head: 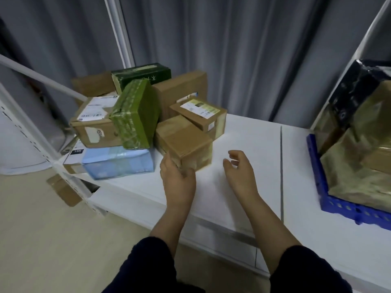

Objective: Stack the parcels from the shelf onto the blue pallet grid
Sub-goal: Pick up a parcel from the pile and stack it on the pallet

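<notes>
A pile of parcels sits on the white shelf at the left. Nearest me is a small brown cardboard box. My left hand touches its near left corner, fingers curled against the corner. My right hand hovers a little to the right of the box, fingers loosely spread, holding nothing. At the right edge the blue pallet grid carries several parcels wrapped in gold and black material.
Behind the small box lie a green taped parcel, a dark green box, a labelled brown box, a larger labelled box and a pale blue parcel. White shelf uprights stand at left and right. Grey curtain behind.
</notes>
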